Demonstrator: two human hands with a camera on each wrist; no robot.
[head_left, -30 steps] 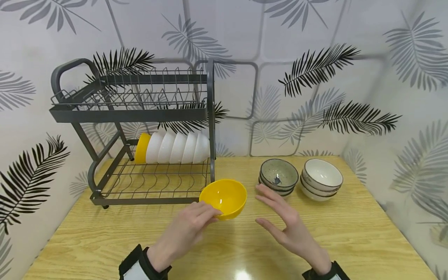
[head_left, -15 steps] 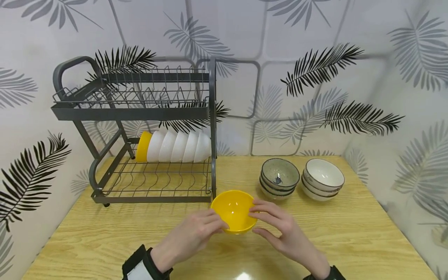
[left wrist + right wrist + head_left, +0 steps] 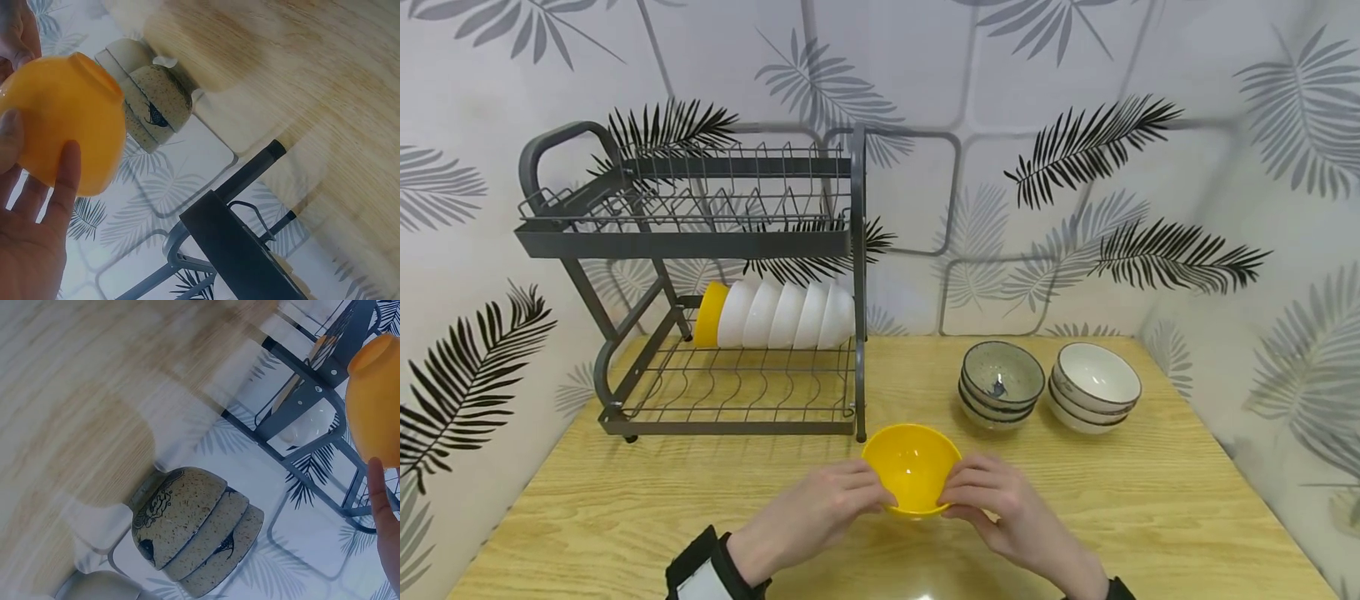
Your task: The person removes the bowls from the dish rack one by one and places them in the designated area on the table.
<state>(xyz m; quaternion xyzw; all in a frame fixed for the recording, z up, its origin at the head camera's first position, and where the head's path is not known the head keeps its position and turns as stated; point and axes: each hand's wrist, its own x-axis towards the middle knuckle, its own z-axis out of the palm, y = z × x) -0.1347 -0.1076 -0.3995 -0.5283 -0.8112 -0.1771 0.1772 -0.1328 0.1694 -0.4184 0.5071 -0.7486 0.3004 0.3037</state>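
A yellow bowl [image 3: 912, 467] is held between both hands in front of the dish rack, its opening facing up and tilted toward the head camera. At its left rim my left hand [image 3: 823, 504] pinches it, thumb on the rim. My right hand [image 3: 1007, 508] grips the opposite side near the rim. From the left wrist, the bowl's outside [image 3: 75, 119] and its foot ring show, with fingers [image 3: 65, 175] spread along the wall. The right wrist view catches only part of the bowl [image 3: 378, 406] and of the right hand [image 3: 389, 531].
A two-tier dark metal dish rack [image 3: 700, 244] stands at the left. Its lower tier holds a row of white bowls [image 3: 784, 317] with another yellow bowl [image 3: 709, 317] at the left end. Stacks of speckled grey-green bowls [image 3: 1000, 371] and white bowls [image 3: 1097, 375] sit at the back right.
The yellow bowl has moved right and toward the person in the left hand. My right hand, apart from it a second ago, has come in and taken hold of its right side.
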